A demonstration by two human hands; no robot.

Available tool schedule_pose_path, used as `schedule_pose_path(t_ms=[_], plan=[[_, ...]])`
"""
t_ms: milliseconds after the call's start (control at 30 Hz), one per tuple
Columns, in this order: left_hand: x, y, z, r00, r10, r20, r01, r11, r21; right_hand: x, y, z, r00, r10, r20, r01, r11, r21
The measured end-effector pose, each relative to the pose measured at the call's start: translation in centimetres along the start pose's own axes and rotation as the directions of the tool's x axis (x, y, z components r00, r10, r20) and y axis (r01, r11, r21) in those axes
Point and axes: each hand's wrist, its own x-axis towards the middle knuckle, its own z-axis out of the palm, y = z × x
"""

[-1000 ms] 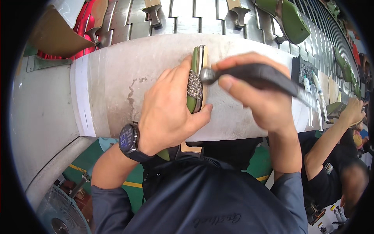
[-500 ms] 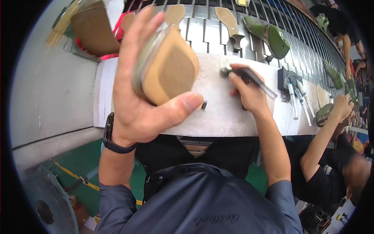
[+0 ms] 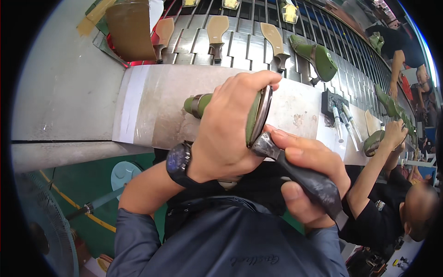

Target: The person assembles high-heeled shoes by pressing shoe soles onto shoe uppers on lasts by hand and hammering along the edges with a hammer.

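Note:
My left hand (image 3: 230, 124) wraps round a green shoe last (image 3: 189, 105) with a brown strap across it. The last lies on its side over the bench, with its sole edge (image 3: 263, 113) facing right and most of its body hidden by my fingers. Against the lower end of that edge rests the worn metal head of a dark-handled hand tool (image 3: 304, 177). My right hand (image 3: 323, 161) is closed round the tool, its fingers close to the head. I cannot tell the tool's exact kind.
Beyond the pale workbench (image 3: 157, 97), a slatted metal conveyor (image 3: 244, 46) carries tan heeled soles (image 3: 217, 32) and another green last (image 3: 318, 55). Several syringes (image 3: 346, 120) lean at a black block (image 3: 330, 104). A co-worker's arm (image 3: 374, 171) is at the right; a fan (image 3: 44, 221) stands lower left.
The last came down and turned, so its tan underside no longer faces me. My right hand brought the tool left and nearer, onto the sole edge. The conveyor soles appear shifted in view.

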Motion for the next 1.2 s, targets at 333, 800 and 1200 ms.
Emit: schedule_pose_path(t_ms=[333, 800, 1200], plan=[[-1.2, -0.6, 0.4, 0.981, 0.192, -0.037, -0.189, 0.979, 0.073, 2.5, -2.4, -1.1, 0.946, 0.318, -0.063, -0.318, 0.948, 0.014], [-11.9, -6.3, 4.5, 0.784, 0.543, -0.301, -0.437, 0.827, 0.352, -4.4, -0.2, 4.0, 0.858, 0.514, 0.022, -0.456, 0.74, 0.495], [-17.2, -10.9, 5.7, 0.935, 0.312, -0.17, -0.19, 0.844, 0.502, -14.7, 6.0, 9.4, 0.777, 0.619, -0.115, -0.53, 0.742, 0.41]])
